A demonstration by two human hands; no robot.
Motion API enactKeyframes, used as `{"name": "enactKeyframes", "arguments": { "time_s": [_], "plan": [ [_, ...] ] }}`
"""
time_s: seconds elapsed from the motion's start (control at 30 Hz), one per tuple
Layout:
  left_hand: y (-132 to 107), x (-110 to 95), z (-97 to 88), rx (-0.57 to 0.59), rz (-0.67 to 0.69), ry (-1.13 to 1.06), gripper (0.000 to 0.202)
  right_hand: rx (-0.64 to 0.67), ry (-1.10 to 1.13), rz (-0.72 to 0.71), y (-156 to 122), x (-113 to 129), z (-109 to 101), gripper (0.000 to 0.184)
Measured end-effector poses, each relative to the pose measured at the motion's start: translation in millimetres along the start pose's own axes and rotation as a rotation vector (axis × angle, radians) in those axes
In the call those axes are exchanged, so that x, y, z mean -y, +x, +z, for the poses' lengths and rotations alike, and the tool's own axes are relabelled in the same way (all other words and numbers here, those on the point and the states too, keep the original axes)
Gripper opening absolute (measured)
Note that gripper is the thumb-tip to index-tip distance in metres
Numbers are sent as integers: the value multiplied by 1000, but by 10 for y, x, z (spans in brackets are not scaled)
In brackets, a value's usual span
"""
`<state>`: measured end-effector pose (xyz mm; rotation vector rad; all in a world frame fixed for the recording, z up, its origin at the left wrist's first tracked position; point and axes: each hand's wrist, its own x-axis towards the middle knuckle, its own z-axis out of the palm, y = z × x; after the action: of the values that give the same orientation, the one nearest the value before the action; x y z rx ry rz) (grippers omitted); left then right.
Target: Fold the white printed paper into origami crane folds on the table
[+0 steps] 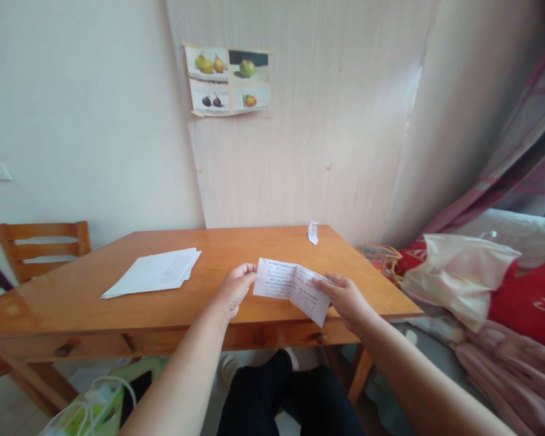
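A creased sheet of printed paper (277, 280) is held up over the front edge of the wooden table, bent along an upright fold near its middle. My left hand (238, 287) pinches its left edge between thumb and fingers. At the other end, my right hand (343, 297) grips the right side, thumb on the printed face and fingers behind. A stack of paper sheets (152, 272) lies on the table to the left, with print on the top sheet. Near the back right edge stands a small folded paper piece (313, 232).
The wooden table (236, 242) has drawers with knobs along its front. A wooden chair (45, 242) stands at the left. Fruit pictures (229, 82) hang on the board behind. Bags (458, 272) and cloth are piled at the right; another bag (95, 406) sits below left.
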<state>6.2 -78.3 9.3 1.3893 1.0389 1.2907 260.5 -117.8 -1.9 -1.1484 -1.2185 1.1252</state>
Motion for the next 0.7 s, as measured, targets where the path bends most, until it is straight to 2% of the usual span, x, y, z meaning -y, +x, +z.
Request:
{"name": "enactKeyframes", "arguments": {
  "time_s": [0.2, 0.37, 0.57, 0.7],
  "plan": [
    [476, -26, 99, 55, 49, 87, 13, 12, -50, -1, 366, 16, 2, 36],
    [779, -78, 72, 98, 55, 124, 12, 41, -70, 37, 640, -75, -53, 38],
    [1025, -57, -43, 131, 26, 145, 11, 108, -130, 132, 933, -106, -175, 51],
    [1106, -1, -71, 144, 4, 132, 18, 185, -209, 199, 1179, -88, -264, 53]
  ]
}}
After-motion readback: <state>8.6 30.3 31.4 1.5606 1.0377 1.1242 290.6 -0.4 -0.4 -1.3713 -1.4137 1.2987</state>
